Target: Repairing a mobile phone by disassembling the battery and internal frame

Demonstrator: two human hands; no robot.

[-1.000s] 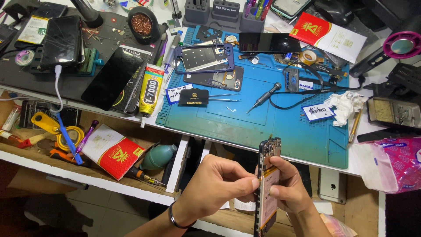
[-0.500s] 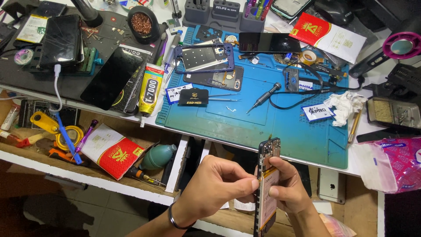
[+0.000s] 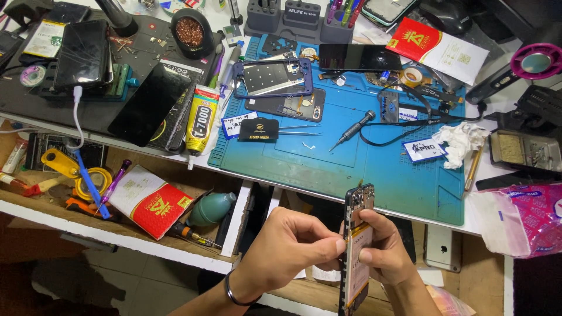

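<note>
An opened phone body [image 3: 358,234] with its back cover off stands on edge, below the near edge of the blue work mat [image 3: 374,169]. My right hand [image 3: 386,248] grips it from the right, thumb across its pale battery. My left hand [image 3: 290,251], with a dark band on the wrist, pinches at the phone's left edge near the battery. What the fingertips hold there is too small to tell.
On the mat lie a purple phone frame [image 3: 272,77], a black screen [image 3: 360,57], a screwdriver [image 3: 351,130], tweezers [image 3: 298,130] and a crumpled tissue [image 3: 462,140]. A glue tube [image 3: 201,120] and dark phones [image 3: 149,105] lie left. An open drawer [image 3: 117,193] holds tools and a blower bulb.
</note>
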